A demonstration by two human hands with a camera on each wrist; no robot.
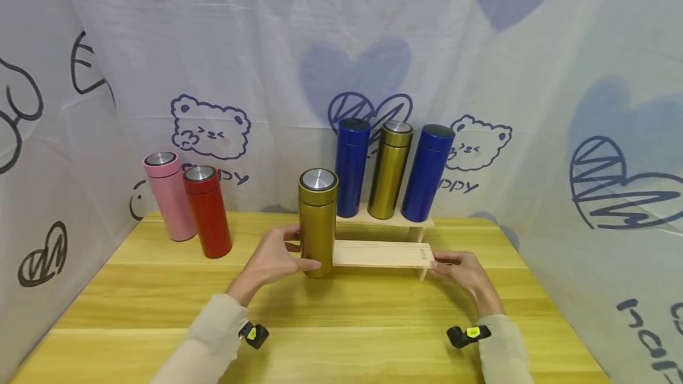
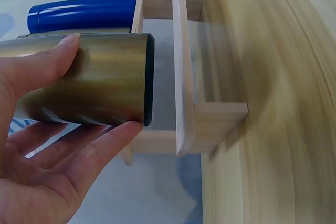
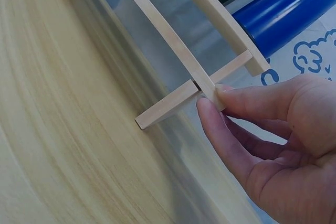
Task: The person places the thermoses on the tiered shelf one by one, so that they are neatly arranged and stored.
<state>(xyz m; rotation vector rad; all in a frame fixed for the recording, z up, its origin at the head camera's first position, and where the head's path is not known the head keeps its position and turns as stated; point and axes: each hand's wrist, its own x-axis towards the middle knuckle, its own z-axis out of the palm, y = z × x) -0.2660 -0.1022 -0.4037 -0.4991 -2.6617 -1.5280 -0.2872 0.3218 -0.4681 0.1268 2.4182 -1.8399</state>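
Observation:
My left hand [image 1: 274,256] grips a gold thermos bottle [image 1: 318,224] with a silver lid, thumb on one side and fingers on the other. The bottle stands upright at the left end of the wooden two-step rack's lower board [image 1: 379,253]. In the left wrist view a gap shows between the bottle's dark base [image 2: 149,80] and that board [image 2: 184,66]. At the board's right end, my right hand [image 1: 465,271] pinches the edge between thumb and fingers. On the upper step [image 1: 384,216] stand a blue bottle [image 1: 352,168], another gold bottle [image 1: 391,170] and a second blue bottle [image 1: 428,173].
To the left on the wooden table [image 1: 341,348] stand a pink bottle [image 1: 171,197] and a red bottle [image 1: 208,212]. A white cloth [image 1: 277,76] with hearts and bear drawings hangs behind the table and along both sides.

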